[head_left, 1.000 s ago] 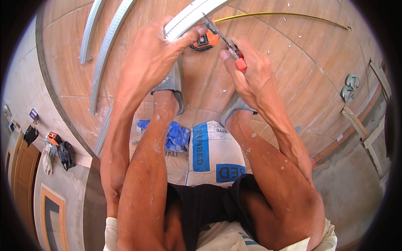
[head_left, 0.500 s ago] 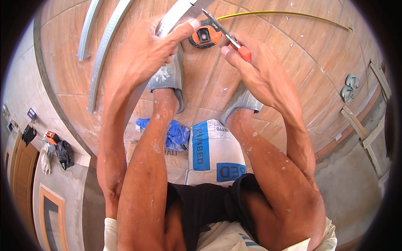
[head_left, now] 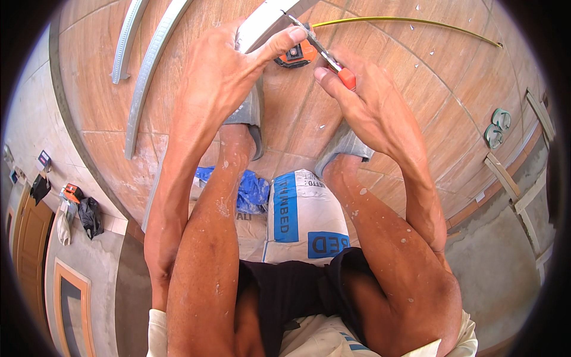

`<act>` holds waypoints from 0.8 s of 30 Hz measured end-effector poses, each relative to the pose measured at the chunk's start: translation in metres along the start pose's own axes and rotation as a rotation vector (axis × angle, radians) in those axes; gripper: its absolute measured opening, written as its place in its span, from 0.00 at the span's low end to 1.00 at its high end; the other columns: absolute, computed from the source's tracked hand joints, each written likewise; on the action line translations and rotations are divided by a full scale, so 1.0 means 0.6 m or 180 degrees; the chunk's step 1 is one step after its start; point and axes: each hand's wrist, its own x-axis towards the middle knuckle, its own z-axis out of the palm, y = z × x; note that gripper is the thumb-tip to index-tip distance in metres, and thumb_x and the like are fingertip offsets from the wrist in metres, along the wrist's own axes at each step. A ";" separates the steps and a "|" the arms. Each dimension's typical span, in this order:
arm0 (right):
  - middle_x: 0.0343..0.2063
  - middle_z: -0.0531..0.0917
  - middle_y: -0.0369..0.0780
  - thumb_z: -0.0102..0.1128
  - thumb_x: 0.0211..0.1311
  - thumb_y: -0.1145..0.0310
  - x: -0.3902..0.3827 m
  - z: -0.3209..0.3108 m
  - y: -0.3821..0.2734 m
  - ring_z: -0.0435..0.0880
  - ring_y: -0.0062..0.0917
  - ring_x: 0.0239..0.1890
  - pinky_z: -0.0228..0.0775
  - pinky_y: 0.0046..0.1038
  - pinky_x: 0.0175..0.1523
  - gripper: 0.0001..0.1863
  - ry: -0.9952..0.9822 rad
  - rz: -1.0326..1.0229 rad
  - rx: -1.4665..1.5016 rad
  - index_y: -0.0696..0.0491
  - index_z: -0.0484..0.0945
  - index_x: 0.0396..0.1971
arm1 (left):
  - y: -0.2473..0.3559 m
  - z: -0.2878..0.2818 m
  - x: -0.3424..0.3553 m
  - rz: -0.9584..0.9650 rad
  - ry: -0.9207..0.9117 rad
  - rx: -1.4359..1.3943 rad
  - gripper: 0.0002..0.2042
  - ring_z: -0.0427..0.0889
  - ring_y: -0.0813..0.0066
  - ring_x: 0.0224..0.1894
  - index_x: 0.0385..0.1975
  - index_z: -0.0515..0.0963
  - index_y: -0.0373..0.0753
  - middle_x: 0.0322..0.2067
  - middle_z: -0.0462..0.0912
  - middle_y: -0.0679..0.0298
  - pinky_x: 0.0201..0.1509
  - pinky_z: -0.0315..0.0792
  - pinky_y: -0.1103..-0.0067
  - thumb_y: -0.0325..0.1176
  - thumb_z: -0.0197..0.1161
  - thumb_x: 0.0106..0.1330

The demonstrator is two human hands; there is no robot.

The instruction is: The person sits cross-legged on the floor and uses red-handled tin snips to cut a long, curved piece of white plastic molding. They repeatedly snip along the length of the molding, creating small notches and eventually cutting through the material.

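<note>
My left hand is closed round a pale, thin metal channel, its thumb stretched along the near side. The channel slants up past the top edge of the view. In my right hand are tin snips with red handle ends, fingers wrapped round the grips. The blades point up and left and meet the channel's edge at a dark mark. Whether the metal lies between both blades cannot be made out. Just beneath, partly covered by the left thumb and blades, an orange and black tape measure rests on the floor.
The yellow tape blade runs out to the right, near small metal scraps. Two metal channels lie at the left. Between my legs are a white and blue bag and blue plastic. Flip-flops sit far right.
My left hand and the channel have shifted right, bringing the channel's edge against the snips' blades. The hand covers more of the tape measure. My right hand has barely moved.
</note>
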 end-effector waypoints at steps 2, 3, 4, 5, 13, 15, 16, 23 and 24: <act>0.23 0.81 0.55 0.61 0.77 0.58 -0.001 0.001 0.001 0.82 0.56 0.27 0.72 0.49 0.37 0.21 0.0007 -0.0025 -0.0003 0.53 0.83 0.62 | 0.002 0.001 -0.001 0.0007 0.0023 0.0070 0.32 0.81 0.75 0.31 0.45 0.91 0.36 0.26 0.84 0.64 0.37 0.75 0.72 0.66 0.73 0.69; 0.23 0.81 0.55 0.61 0.77 0.57 -0.001 0.001 0.003 0.82 0.56 0.27 0.73 0.49 0.37 0.21 0.0012 -0.0034 -0.0005 0.53 0.83 0.62 | 0.005 0.003 -0.003 -0.0004 0.0040 0.0154 0.32 0.82 0.73 0.31 0.46 0.91 0.36 0.27 0.86 0.63 0.38 0.76 0.71 0.66 0.73 0.68; 0.23 0.81 0.55 0.61 0.77 0.58 -0.002 0.000 0.003 0.82 0.56 0.27 0.73 0.49 0.37 0.21 -0.0011 0.0008 -0.0017 0.53 0.83 0.62 | 0.008 0.003 -0.004 -0.0015 0.0057 0.0237 0.32 0.83 0.72 0.32 0.47 0.91 0.36 0.28 0.87 0.61 0.39 0.77 0.70 0.66 0.73 0.68; 0.23 0.81 0.55 0.61 0.77 0.58 -0.004 -0.003 0.001 0.82 0.56 0.27 0.73 0.49 0.37 0.21 -0.0034 0.0050 -0.0029 0.53 0.83 0.62 | 0.008 0.004 -0.004 0.0012 0.0040 0.0276 0.32 0.84 0.71 0.32 0.48 0.91 0.37 0.28 0.88 0.60 0.40 0.77 0.69 0.65 0.74 0.68; 0.26 0.79 0.54 0.60 0.79 0.52 -0.009 0.000 -0.010 0.78 0.52 0.32 0.72 0.47 0.44 0.22 -0.0080 0.0228 0.0211 0.58 0.84 0.51 | -0.010 0.005 -0.006 0.0343 0.0450 0.0765 0.30 0.91 0.68 0.32 0.54 0.89 0.37 0.30 0.91 0.55 0.41 0.81 0.67 0.61 0.75 0.69; 0.26 0.79 0.54 0.60 0.79 0.53 -0.007 0.001 -0.008 0.79 0.54 0.32 0.72 0.48 0.45 0.21 -0.0095 0.0207 0.0195 0.59 0.83 0.50 | -0.011 0.003 -0.005 0.0256 0.0369 0.0752 0.31 0.92 0.68 0.32 0.54 0.89 0.36 0.30 0.91 0.55 0.40 0.81 0.67 0.61 0.75 0.69; 0.24 0.79 0.54 0.60 0.78 0.57 -0.006 0.005 -0.001 0.80 0.54 0.30 0.72 0.48 0.41 0.19 0.0028 0.0028 0.0150 0.58 0.84 0.53 | -0.012 0.004 -0.004 0.0215 0.0325 0.0739 0.31 0.92 0.68 0.32 0.54 0.89 0.36 0.30 0.91 0.55 0.40 0.81 0.68 0.61 0.76 0.69; 0.19 0.78 0.54 0.60 0.76 0.65 -0.010 0.020 0.019 0.81 0.56 0.25 0.73 0.48 0.33 0.17 0.0276 -0.0409 0.0152 0.56 0.84 0.57 | -0.004 0.000 -0.013 0.0119 0.0170 0.0398 0.29 0.86 0.73 0.32 0.50 0.90 0.35 0.28 0.88 0.60 0.39 0.79 0.69 0.59 0.76 0.70; 0.19 0.78 0.54 0.60 0.76 0.65 -0.011 0.020 0.019 0.81 0.56 0.25 0.73 0.48 0.33 0.17 0.0281 -0.0385 0.0161 0.55 0.84 0.57 | -0.003 -0.001 -0.014 0.0082 0.0150 0.0336 0.29 0.84 0.73 0.31 0.50 0.90 0.35 0.28 0.87 0.61 0.39 0.78 0.70 0.59 0.76 0.70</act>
